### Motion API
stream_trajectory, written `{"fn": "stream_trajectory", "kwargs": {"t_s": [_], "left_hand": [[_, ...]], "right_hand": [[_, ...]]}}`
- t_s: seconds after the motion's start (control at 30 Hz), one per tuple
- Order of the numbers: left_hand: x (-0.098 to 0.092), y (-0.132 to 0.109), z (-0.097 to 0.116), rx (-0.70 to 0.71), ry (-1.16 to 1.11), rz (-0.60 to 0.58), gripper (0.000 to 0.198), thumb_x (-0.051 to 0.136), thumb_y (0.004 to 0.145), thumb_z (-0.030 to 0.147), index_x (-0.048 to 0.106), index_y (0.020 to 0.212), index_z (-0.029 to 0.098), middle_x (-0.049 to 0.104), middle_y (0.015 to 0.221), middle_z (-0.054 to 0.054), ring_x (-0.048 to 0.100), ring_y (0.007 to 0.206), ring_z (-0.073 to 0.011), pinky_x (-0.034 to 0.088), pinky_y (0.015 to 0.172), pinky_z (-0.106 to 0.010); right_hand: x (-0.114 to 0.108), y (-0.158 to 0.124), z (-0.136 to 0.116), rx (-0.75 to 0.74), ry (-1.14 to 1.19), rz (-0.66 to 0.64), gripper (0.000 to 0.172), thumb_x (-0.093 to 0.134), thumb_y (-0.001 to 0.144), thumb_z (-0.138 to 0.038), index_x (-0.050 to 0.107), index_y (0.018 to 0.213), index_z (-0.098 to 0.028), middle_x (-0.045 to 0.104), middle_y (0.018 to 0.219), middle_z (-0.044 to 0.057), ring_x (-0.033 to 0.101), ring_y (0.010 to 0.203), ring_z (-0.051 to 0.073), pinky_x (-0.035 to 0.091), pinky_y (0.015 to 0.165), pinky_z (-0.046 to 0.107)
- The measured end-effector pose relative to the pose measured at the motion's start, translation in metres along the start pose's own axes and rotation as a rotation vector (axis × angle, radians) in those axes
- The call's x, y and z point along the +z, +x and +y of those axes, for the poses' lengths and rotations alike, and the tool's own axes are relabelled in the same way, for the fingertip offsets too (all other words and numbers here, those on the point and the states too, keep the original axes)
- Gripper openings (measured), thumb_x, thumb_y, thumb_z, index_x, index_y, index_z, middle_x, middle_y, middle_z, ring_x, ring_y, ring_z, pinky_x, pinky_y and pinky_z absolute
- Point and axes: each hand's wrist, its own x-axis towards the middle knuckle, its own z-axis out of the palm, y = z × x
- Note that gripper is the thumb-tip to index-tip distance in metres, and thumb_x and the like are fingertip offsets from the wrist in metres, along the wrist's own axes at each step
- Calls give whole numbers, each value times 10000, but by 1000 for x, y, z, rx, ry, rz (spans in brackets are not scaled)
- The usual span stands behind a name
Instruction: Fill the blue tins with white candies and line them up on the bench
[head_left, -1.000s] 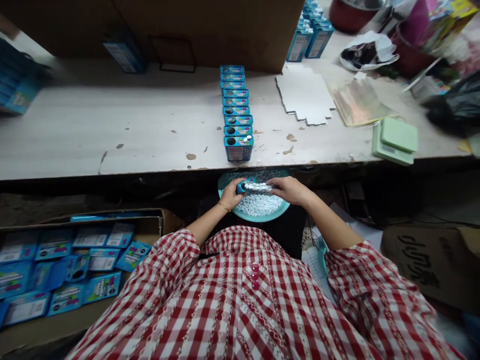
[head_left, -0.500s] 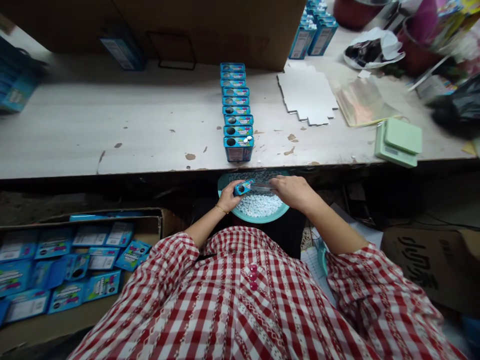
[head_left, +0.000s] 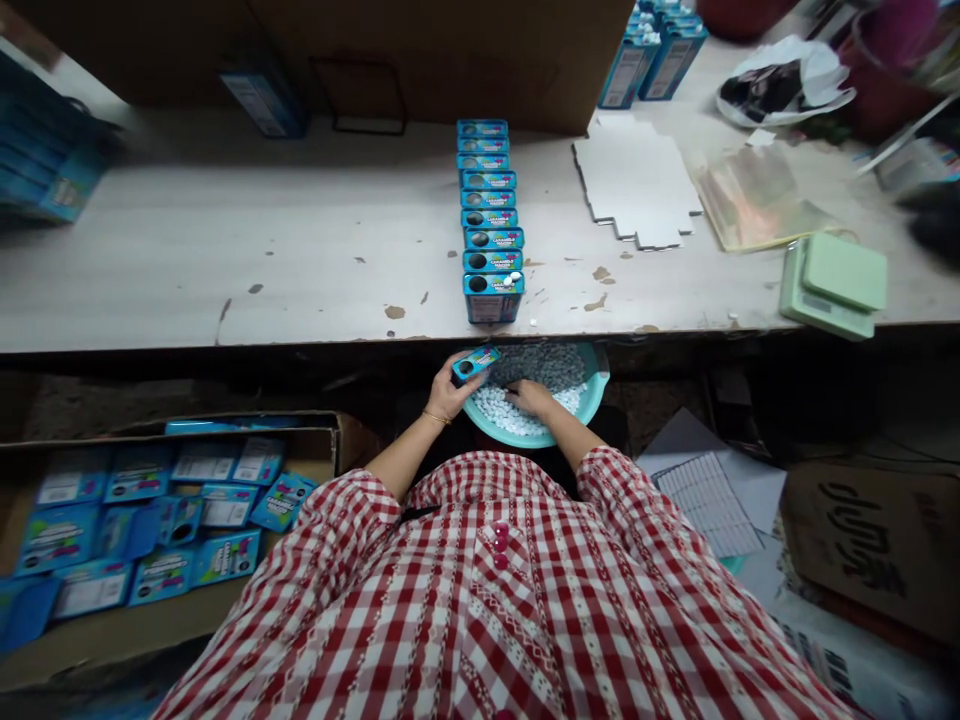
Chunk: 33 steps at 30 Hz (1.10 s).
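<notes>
Head cam looking down: my left hand point(head_left: 450, 392) is clamped around a small blue tin point(head_left: 475, 364), tilted just over the rim of a teal bowl point(head_left: 598, 398). The right hand point(head_left: 529, 398) sits apart, down in the white candies point(head_left: 499, 410), though I can't tell if it's gripping any. At 12 o'clock, a row of matching tins point(head_left: 490, 220) stands on the scuffed table point(head_left: 225, 285). There's a green kitchen scale point(head_left: 832, 285) around 2 o'clock and a cardboard box point(head_left: 330, 450) of flat blue packs point(head_left: 75, 535) around 8.

A loose red-and-white gingham tunic point(head_left: 480, 600) with wide sleeves point(head_left: 619, 490) carries vertical bands of lacy white pattern. Three round pink buttons point(head_left: 500, 545) run down its front, and a thin gold bangle point(head_left: 436, 416) circles the left wrist.
</notes>
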Motion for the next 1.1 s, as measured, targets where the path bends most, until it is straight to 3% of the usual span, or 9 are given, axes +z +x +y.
{"fn": "stream_trajectory", "kwargs": {"t_s": [0.13,0.23,0.33,0.43,0.57,0.7,0.83,0.93,1.1], "left_hand": [[-9,1,-4,10,-25,14,502,678,692,355,541,1115,122,650,1064,-105,627,956,-214,495,892,-367],[-9,-1,-5,5,-13,29,477,671,701,342,542,1107,128,652,1053,-95,629,944,-205,497,887,-359],[-1,-2,-4,10,24,23,451,655,713,307,541,1112,130,644,1073,-98,622,964,-201,487,907,-357],[11,-2,-2,43,60,-39,438,638,718,274,546,1123,131,626,1119,-111,599,1030,-217,463,946,-371],[27,-2,3,101,164,-155,448,612,692,187,558,1136,159,618,1142,-95,575,1071,-229,445,968,-385],[36,-2,7,131,232,-215,495,562,652,105,566,1144,148,616,1140,-101,571,1063,-246,444,958,-400],[41,-3,5,124,221,-220,491,566,642,98,574,1129,154,620,1134,-96,578,1051,-243,451,946,-396],[38,-3,1,126,153,-184,450,588,664,123,576,1113,150,629,1116,-96,588,1036,-228,457,941,-383],[22,-8,-5,78,46,-104,423,646,707,230,562,1114,151,633,1104,-102,601,1023,-218,464,936,-370]], "right_hand": [[-8,-8,28,-75,191,18,335,513,816,-319,679,1044,-139,689,971,74,609,884,205,445,770,263],[-25,-35,44,-124,276,55,317,515,801,-324,692,982,-133,691,839,41,601,772,172,436,693,239],[-52,-69,43,-153,313,95,340,505,813,-343,684,1003,-125,678,759,28,592,685,148,422,644,222],[-84,-98,23,-160,208,150,359,488,842,-363,666,1063,-144,696,832,38,616,739,152,425,675,217],[-116,-115,-19,-92,-160,170,331,491,855,-364,646,1107,-216,683,1045,61,620,953,204,432,785,261],[-124,-116,-59,6,-458,126,307,454,874,-348,632,1088,-219,673,1035,106,635,919,244,456,772,331],[-128,-124,-81,-29,-568,127,334,327,905,-207,641,1002,-146,656,960,167,636,891,253,456,734,328],[-135,-133,-69,-40,-570,140,333,326,905,-220,630,1033,-173,647,989,144,636,880,244,459,717,318],[-117,-114,2,114,-481,49,346,397,875,-197,600,1151,-241,620,1131,110,626,949,218,461,773,303]]}}
